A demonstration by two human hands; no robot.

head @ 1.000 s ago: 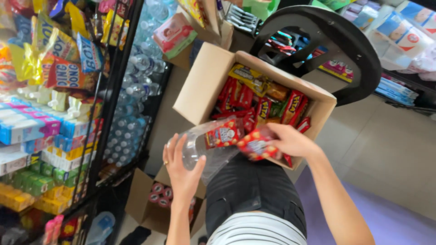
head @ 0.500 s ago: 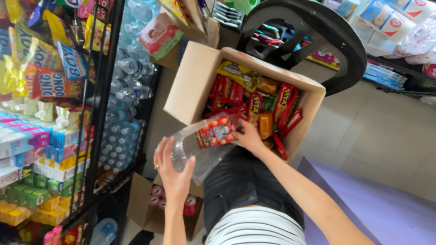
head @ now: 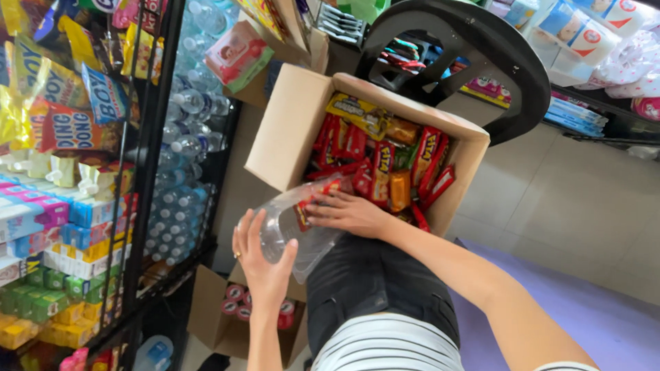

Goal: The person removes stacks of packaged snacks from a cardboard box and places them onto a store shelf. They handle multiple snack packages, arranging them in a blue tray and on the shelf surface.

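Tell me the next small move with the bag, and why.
Probably push the snack pack deeper into the clear bag. The left hand holds the bag open, and the right hand rests at its mouth by the box with the pack only partly in.

The right hand [head: 347, 213] has moved from holding red packets at the clear plastic bag [head: 295, 230] mouth toward twelve o'clock, apparently emptied, at the cardboard box [head: 289, 130] edge.
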